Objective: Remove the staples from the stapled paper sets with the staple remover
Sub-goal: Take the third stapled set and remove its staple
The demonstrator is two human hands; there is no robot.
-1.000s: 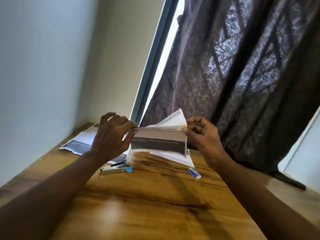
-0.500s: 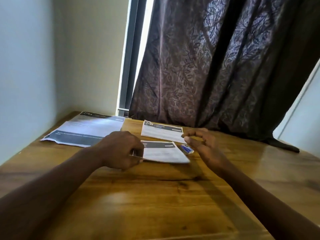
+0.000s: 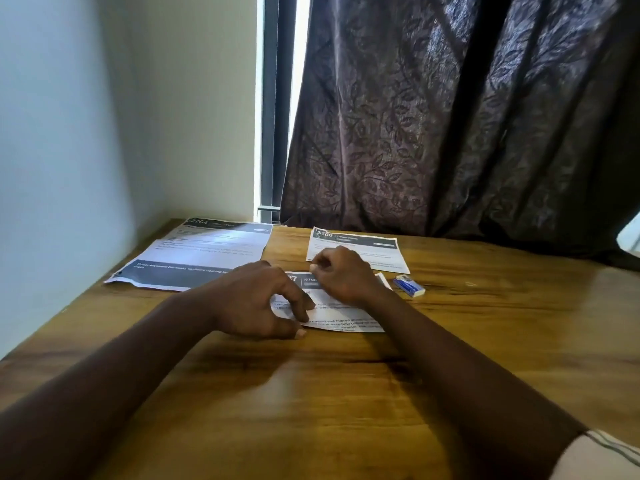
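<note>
A small printed paper set (image 3: 346,322) with a dark header lies flat on the wooden table (image 3: 346,410) in front of me. My left hand (image 3: 256,303) rests on its left edge, thumb and fingers closed on the paper. My right hand (image 3: 343,277) sits over its upper part, fingertips pinched together at the top left corner; I cannot see anything between them. A second small paper set (image 3: 360,244) lies just behind. The staple remover is not visible.
A larger printed sheet (image 3: 194,254) lies at the back left near the wall. A small blue and white box (image 3: 409,286) sits right of the papers. A dark curtain (image 3: 450,116) hangs behind the table's far edge.
The paper set that both hands held up and spread apart now lies flat on the table. My right hand has moved left onto its top corner. The camera has tilted down.
</note>
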